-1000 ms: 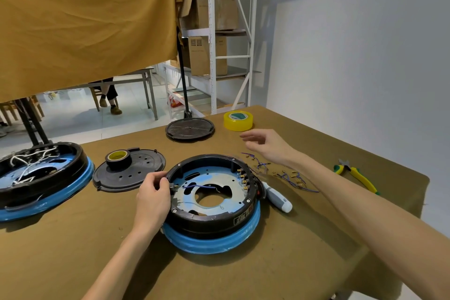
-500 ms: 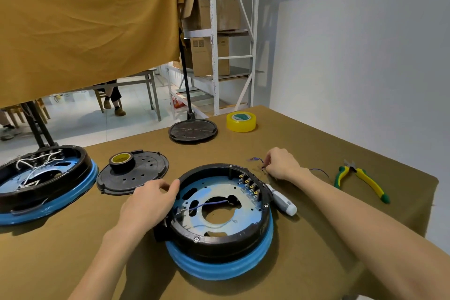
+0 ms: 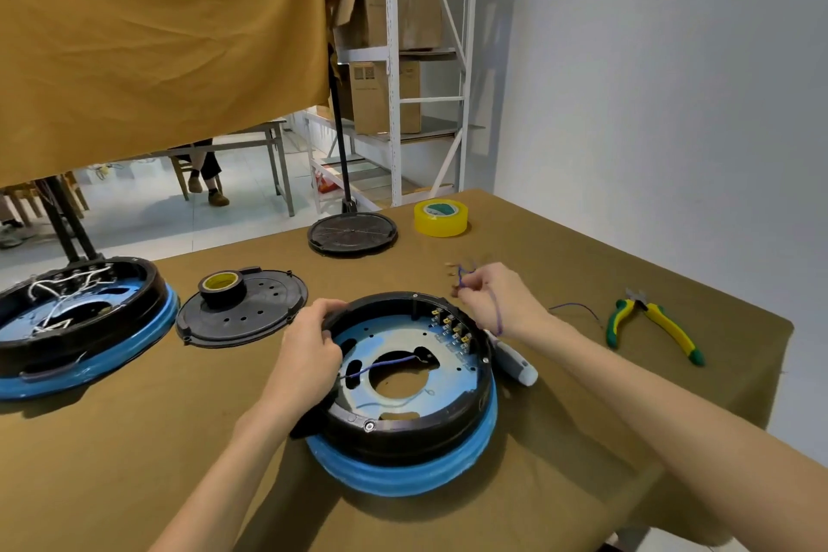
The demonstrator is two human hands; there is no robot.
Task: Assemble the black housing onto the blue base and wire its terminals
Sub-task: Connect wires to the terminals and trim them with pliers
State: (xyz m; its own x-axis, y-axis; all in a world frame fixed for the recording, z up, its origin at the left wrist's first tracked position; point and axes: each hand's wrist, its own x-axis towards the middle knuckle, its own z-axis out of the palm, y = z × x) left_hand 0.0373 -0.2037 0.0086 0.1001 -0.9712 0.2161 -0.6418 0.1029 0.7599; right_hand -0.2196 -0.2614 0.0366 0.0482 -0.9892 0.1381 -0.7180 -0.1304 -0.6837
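Observation:
A black ring housing [image 3: 394, 428] sits on a round blue base [image 3: 403, 468] in the middle of the table. Inside it lies a pale blue plate with a row of brass terminals [image 3: 452, 334] on the right and a purple wire [image 3: 381, 365] across the centre hole. My left hand [image 3: 309, 354] grips the housing's left rim. My right hand [image 3: 497, 300] is raised just above the far right rim and pinches a purple wire [image 3: 497, 316] with brass ends.
A second wired housing on a blue base [image 3: 85, 327] stands at the left. A black lid [image 3: 251, 309] carries a tape roll [image 3: 222, 287]. Yellow tape [image 3: 441, 217], a stand base [image 3: 351, 233], a white screwdriver [image 3: 515, 361], a loose wire [image 3: 575, 309] and pliers [image 3: 649, 327] lie on the table.
My right hand reached to the loose wires beyond the housing, took one and lifted it off the cloth. My left hand stayed on the housing's left rim.

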